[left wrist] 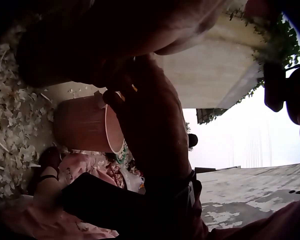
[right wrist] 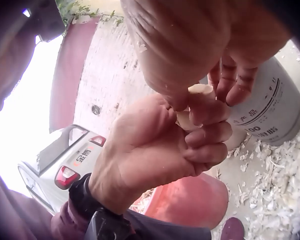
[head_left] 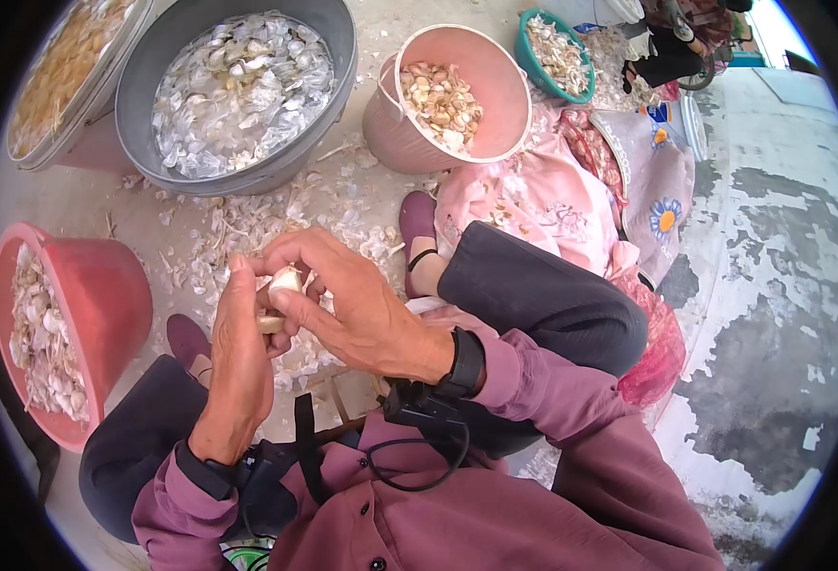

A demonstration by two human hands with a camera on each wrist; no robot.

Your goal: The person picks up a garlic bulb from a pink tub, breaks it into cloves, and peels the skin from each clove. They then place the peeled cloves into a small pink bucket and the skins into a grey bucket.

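Note:
Both hands meet in front of the lap, over the littered floor. Between thumb and fingertips, my right hand [head_left: 357,309] pinches a whitish garlic clove [head_left: 287,280]. My left hand [head_left: 238,357] has its fingers curled round a second garlic clove [head_left: 270,324], just below the first. In the right wrist view, pale garlic [right wrist: 201,89] shows between the fingertips of the two hands, partly hidden by them. The left wrist view is dark, and the right hand [left wrist: 152,115] appears there as a shadowed shape with the garlic hardly visible.
Around the feet, garlic skins [head_left: 238,214] cover the floor. A red bucket [head_left: 115,305] of garlic lies tilted at left. Ahead stand a grey tub [head_left: 134,124] of garlic in water, a pink bucket [head_left: 390,124] with cloves and a green basin [head_left: 524,52]. Pink cloth [head_left: 505,200] lies at right.

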